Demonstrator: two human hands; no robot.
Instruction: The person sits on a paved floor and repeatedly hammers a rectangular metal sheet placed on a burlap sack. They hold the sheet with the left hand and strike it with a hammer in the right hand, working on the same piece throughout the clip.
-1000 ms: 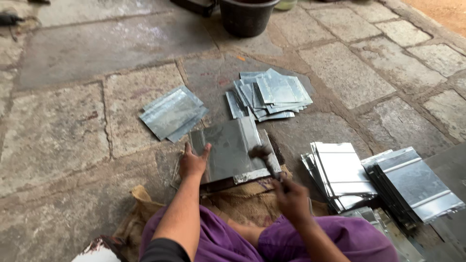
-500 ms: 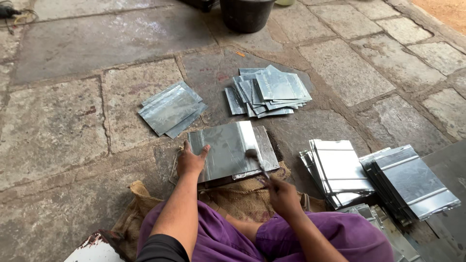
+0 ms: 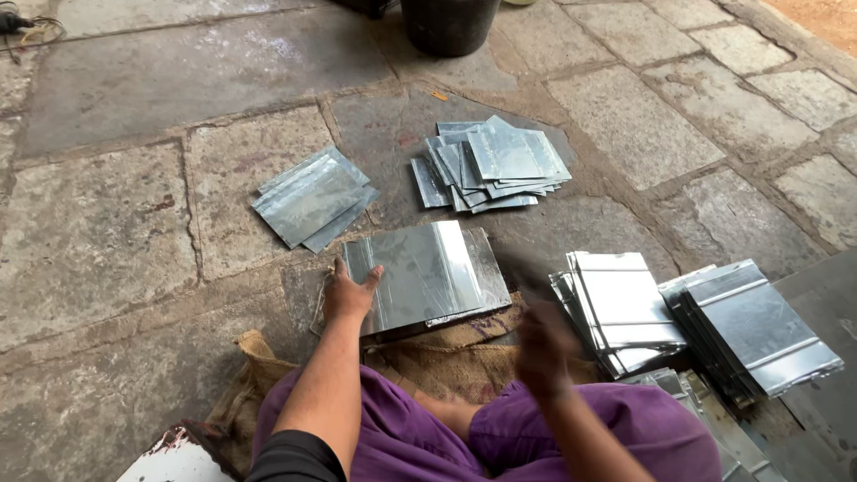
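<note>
My left hand (image 3: 350, 291) presses flat on the left edge of a shiny folded metal sheet (image 3: 427, 270), which lies on a dark flat block (image 3: 492, 268) in front of my knees. My right hand (image 3: 542, 350) is blurred with motion just right of the block, above my purple-clad lap. It is closed around the handle of a small mallet (image 3: 520, 278), seen only as a dark smear near the sheet's right edge. A burlap sack (image 3: 451, 350) lies under the block.
Stone paving lies all around. A loose pile of metal sheets (image 3: 312, 196) lies to the left and a fanned pile (image 3: 496, 164) behind. Two neat stacks (image 3: 625, 308) (image 3: 761, 327) sit at the right. A black bucket (image 3: 449, 23) stands at the far edge.
My right hand has swung the mallet off the sheet, back and to the right toward my lap. My left hand has stayed on the sheet's left edge.
</note>
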